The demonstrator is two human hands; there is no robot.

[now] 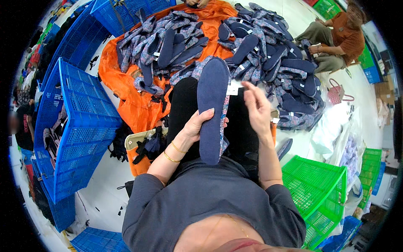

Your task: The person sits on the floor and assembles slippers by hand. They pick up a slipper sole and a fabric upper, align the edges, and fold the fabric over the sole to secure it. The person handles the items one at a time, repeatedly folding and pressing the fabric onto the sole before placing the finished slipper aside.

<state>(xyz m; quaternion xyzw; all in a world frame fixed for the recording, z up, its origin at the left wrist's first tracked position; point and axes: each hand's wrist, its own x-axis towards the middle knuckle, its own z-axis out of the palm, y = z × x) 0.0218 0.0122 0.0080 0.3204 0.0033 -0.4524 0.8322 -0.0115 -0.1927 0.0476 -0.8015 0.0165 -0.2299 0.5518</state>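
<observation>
My left hand (pixel 196 126) grips a slipper (pixel 211 101) at mid-length, thumb across the navy sole and fingers wrapped behind. The slipper stands lengthwise above my lap, sole facing up, and its flowered fabric upper shows along the right edge. A small white tag (pixel 232 90) sticks out from that edge near the top. Just right of the tag is my right hand (pixel 257 107), empty, its fingers loosely stretched and slightly blurred; it is apart from the slipper. The underside of the slipper is mostly hidden.
Heaps of similar slippers (pixel 247 48) lie ahead, partly on an orange sheet (pixel 115 84). Blue crates (pixel 86 130) stand at left, a green crate (pixel 315 185) at right. A seated person (pixel 344 38) handles a slipper at far right; another person's hands show at top.
</observation>
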